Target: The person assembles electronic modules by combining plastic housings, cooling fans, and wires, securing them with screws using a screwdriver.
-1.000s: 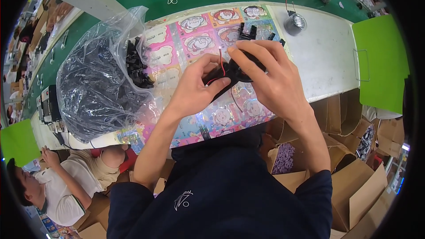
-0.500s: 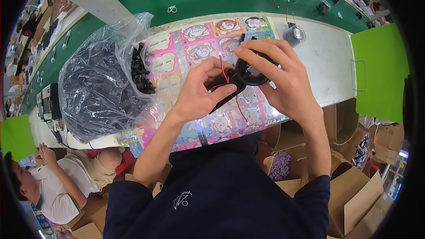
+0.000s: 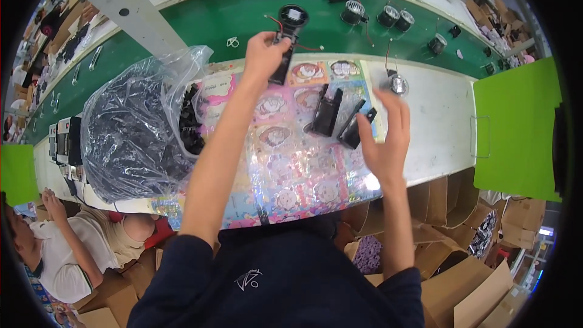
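My left hand (image 3: pixel 265 56) grips a black handheld housing (image 3: pixel 281 73) by its long body. The housing's round head points away from me over the green belt, with thin wires sticking out. Stretched to the right, my right hand (image 3: pixel 388 140) is slightly blurred, its thumb and fingers apart and nothing seen in it. Just beyond its fingertips is a round clear-topped part (image 3: pixel 398 84) with thin wires; I cannot tell whether they touch. Beside the right thumb lies a black casing piece (image 3: pixel 357 127). Another black casing piece (image 3: pixel 327 112) lies left of that.
A clear plastic bag (image 3: pixel 136 127) full of black parts lies at left on the colourful printed sheet (image 3: pixel 285 170). Beyond runs a green belt (image 3: pixel 255 18) carrying several round clear-topped parts (image 3: pixel 388 17). A green panel (image 3: pixel 516 127) stands at right. Another person (image 3: pixel 73 243) sits at lower left.
My hands have separated. The left one has carried the black housing forward to the green belt; the right one has let go and moved right. Two casing pieces now show on the sheet.
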### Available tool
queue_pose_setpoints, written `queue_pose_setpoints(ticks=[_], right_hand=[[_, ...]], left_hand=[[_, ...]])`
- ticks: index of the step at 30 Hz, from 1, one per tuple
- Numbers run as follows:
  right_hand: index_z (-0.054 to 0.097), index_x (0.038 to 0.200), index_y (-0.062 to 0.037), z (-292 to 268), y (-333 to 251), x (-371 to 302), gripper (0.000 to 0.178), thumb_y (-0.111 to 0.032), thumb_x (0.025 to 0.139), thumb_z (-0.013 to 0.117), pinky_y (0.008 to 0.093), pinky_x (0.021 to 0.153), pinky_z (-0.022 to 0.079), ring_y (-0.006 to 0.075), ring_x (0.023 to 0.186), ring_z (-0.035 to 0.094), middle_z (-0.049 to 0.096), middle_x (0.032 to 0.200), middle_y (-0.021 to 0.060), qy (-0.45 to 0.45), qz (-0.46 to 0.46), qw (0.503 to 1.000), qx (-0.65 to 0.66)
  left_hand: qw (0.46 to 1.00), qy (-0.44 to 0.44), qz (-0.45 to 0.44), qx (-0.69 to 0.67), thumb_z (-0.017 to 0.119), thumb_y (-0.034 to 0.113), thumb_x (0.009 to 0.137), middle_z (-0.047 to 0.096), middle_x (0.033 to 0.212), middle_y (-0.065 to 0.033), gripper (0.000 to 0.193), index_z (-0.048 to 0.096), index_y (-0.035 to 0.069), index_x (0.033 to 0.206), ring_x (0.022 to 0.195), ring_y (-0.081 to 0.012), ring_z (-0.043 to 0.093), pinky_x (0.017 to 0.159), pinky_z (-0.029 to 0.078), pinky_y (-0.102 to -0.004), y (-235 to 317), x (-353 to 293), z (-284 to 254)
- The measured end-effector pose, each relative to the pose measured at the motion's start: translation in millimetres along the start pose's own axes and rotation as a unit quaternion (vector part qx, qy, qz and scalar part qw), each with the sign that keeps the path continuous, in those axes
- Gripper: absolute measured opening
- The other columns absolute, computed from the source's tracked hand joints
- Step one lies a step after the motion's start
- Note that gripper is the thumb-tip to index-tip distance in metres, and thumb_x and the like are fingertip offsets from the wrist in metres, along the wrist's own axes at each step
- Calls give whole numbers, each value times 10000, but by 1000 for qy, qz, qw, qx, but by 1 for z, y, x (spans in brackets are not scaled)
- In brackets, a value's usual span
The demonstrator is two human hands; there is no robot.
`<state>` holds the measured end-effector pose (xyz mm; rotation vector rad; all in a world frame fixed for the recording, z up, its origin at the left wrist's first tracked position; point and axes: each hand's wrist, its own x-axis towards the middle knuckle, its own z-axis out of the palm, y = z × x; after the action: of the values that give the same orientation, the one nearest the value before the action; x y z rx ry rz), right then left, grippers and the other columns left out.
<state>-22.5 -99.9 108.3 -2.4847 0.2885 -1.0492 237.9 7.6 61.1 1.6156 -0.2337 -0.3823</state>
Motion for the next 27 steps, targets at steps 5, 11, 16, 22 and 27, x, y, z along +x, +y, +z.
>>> queue_pose_setpoints(ticks=[5, 11, 16, 22, 27], right_hand=[[621, 1193, 27, 5, 31, -77, 321, -12, 890, 718, 382, 851, 495, 287, 967, 594, 599, 1111, 164, 67, 170, 983, 2], [561, 1232, 22, 20, 49, -102, 216, -62, 1034, 580, 281, 861, 543, 124, 950, 548, 564, 1054, 63, 116, 347, 922, 125], [604, 1142, 37, 26, 53, -101, 168, -42, 993, 607, 298, 825, 478, 156, 876, 557, 587, 987, 81, 164, 374, 900, 151], [596, 1135, 41, 19, 53, -97, 146, -30, 1007, 589, 286, 804, 501, 137, 888, 561, 596, 982, 80, 151, 383, 903, 121], [586, 1132, 46, 21, 51, -102, 139, -15, 1007, 585, 279, 777, 533, 136, 876, 579, 599, 984, 83, 159, 418, 878, 170]], left_hand=[[998, 52, -32, 33, 796, 137, 862, 743, 995, -97, 328, 738, -47, 1126, 808, -176, 663, 728, 507, -322, -24, 103, -1], [980, 160, -5, 114, 843, 141, 808, 762, 1013, -128, 417, 735, -52, 1160, 888, -191, 701, 787, 535, -324, -50, 145, -19], [974, 148, 32, 170, 853, 238, 783, 753, 1135, -181, 520, 715, -8, 1219, 1045, -298, 725, 943, 546, -393, -53, 160, -35], [804, 349, 374, 303, 715, 87, 734, 629, 1111, -157, 352, 646, 72, 1079, 1091, -354, 575, 922, 471, -456, 6, 130, 27], [848, 82, 424, 307, 700, 119, 793, 630, 1228, -161, 417, 598, 48, 1190, 1144, -372, 603, 1021, 474, -477, 16, 182, 111]])
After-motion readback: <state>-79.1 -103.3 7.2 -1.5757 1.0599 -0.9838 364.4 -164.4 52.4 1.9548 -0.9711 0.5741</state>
